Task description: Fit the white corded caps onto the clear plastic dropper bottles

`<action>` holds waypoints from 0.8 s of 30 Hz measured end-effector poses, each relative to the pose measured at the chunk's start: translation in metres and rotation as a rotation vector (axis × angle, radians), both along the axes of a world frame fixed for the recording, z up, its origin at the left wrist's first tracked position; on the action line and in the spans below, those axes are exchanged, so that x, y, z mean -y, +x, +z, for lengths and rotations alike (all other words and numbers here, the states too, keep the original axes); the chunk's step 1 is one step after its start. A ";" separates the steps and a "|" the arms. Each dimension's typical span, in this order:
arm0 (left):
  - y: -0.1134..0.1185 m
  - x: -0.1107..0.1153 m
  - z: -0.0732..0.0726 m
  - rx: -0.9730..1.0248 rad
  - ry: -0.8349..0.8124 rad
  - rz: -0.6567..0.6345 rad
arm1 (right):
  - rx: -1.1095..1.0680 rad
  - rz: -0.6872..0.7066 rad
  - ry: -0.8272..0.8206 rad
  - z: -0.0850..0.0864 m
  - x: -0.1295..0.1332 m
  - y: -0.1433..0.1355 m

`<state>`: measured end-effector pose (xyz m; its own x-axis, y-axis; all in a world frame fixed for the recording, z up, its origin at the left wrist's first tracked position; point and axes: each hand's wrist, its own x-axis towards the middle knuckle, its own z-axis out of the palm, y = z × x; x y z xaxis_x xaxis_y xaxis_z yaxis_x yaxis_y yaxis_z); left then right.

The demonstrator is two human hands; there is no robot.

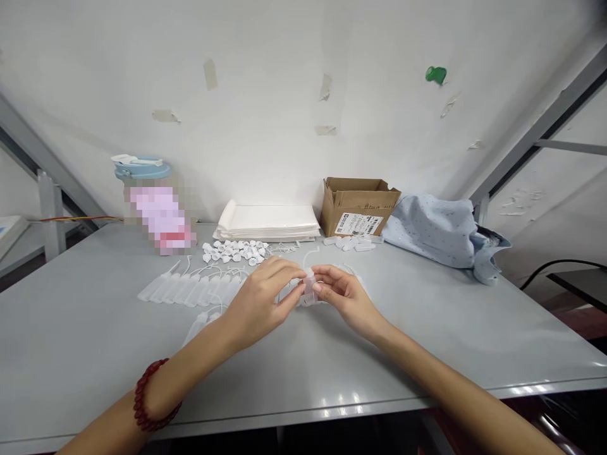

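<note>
In front of me a small translucent plastic bottle stands upright between my hands, with a thin white tube curving up from its top. My right hand pinches it from the right with thumb and fingers. From the other side, my left hand has its thumb and fingertips closed on the bottle near its neck. A row of similar bottles with thin tubes lies to the left. Two more bottles lie partly behind my left forearm. Others behind my hands are mostly hidden.
White caps are heaped beyond the row. Behind them lies a stack of white sheets, beside an open cardboard box. Small translucent pieces lie before the box. Blue cloth sits at right, a blue-lidded container at left.
</note>
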<state>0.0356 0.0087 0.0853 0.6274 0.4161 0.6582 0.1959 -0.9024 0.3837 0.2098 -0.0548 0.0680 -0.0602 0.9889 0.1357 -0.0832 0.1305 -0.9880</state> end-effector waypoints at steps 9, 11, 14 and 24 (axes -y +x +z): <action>-0.003 0.003 0.004 -0.041 0.006 -0.008 | -0.031 -0.098 -0.042 -0.003 -0.002 -0.002; -0.003 0.004 0.005 -0.102 0.001 -0.028 | -0.009 -0.118 -0.041 -0.003 -0.003 -0.001; -0.003 0.006 0.006 -0.202 0.007 -0.022 | 0.031 -0.133 -0.038 -0.003 -0.002 -0.002; 0.002 0.009 -0.005 -0.260 0.125 0.035 | 0.097 -0.118 -0.038 -0.004 0.000 -0.004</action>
<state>0.0374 -0.0006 0.0806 0.7685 0.3662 0.5246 0.3050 -0.9305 0.2027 0.2055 -0.0544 0.0645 0.0454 0.9942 0.0976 0.0263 0.0965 -0.9950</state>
